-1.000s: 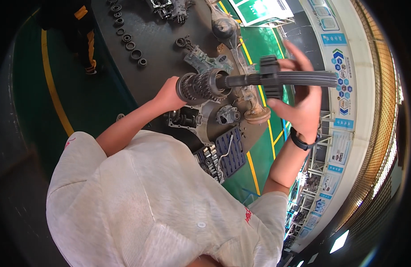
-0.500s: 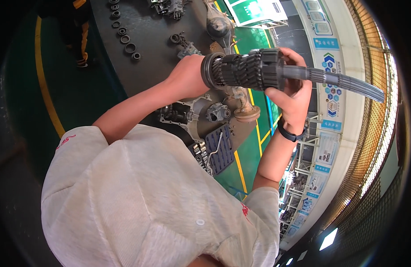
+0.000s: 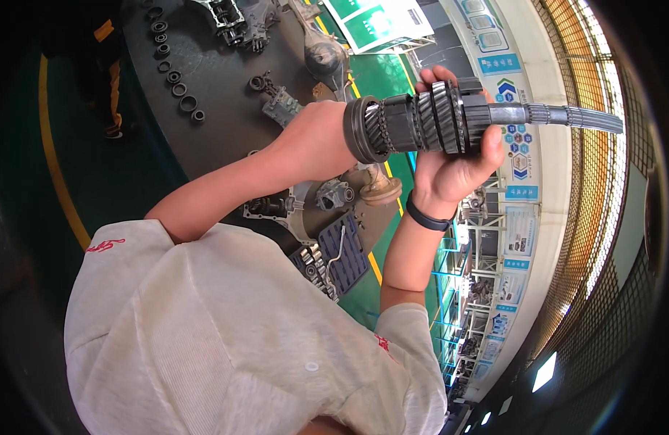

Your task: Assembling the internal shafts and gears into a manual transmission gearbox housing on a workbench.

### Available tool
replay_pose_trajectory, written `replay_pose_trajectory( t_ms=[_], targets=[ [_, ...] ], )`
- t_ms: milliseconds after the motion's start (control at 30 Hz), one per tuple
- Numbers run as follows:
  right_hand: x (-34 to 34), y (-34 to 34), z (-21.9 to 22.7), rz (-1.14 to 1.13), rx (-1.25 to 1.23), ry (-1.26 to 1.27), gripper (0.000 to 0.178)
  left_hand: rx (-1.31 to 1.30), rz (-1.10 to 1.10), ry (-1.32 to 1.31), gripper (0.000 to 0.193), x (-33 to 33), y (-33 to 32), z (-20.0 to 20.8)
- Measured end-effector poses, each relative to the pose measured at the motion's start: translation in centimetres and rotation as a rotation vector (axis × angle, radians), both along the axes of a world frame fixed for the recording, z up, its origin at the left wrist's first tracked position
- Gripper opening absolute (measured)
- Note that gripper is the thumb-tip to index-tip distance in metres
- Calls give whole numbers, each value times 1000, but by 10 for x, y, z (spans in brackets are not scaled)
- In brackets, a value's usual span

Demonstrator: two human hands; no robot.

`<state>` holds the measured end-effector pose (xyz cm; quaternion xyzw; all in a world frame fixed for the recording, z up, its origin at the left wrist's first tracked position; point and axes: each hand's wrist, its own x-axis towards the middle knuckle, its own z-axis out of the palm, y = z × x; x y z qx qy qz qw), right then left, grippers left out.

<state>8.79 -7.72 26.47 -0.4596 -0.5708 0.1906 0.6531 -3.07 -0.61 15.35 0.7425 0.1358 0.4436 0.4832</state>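
The transmission gear shaft (image 3: pixel 421 123) is held up in the air by both hands, roughly level, its bare splined end pointing right. At its left end, the left hand (image 3: pixel 316 141) grips the wide ring, back of the hand toward the camera and fingers hidden. Below its right half, the right hand (image 3: pixel 458 163) is closed around the large gears, thumb on the near side and fingertips showing over the top; a dark wristband (image 3: pixel 427 217) sits on that wrist. The dark tabletop (image 3: pixel 218 80) spreads left of the gear shaft and lower than it, with a row of rings and small gears (image 3: pixel 179 90) at the far left. Up and left of the gear shaft lies a rusty axle housing (image 3: pixel 326 58). Below and left of it are an opened gearbox case (image 3: pixel 266 206), a small grey casting (image 3: pixel 334 194) and a slotted blue tray (image 3: pixel 349 268). Well left of the gear shaft stands a person in dark clothes with orange stripes (image 3: pixel 115 90).
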Motion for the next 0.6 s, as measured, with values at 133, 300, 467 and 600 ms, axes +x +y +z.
replay_pose_trajectory(
  t_ms=[133, 300, 467, 600],
  targets=[
    [-14, -2, 2, -173, 103, 53, 66, 30, -19, 62, 19, -4, 3, 8],
    [-12, -6, 11, -49, 73, 108, 75, 119, -138, 11, 21, -4, 7, 8],
    [6, 5, 17, 603, 10, 302, 90, 410, -312, -282, 25, -3, 4, 17],
    [12, 11, 15, 907, 21, 500, 99, -50, -631, 134, 24, -22, -1, 38]
  ],
)
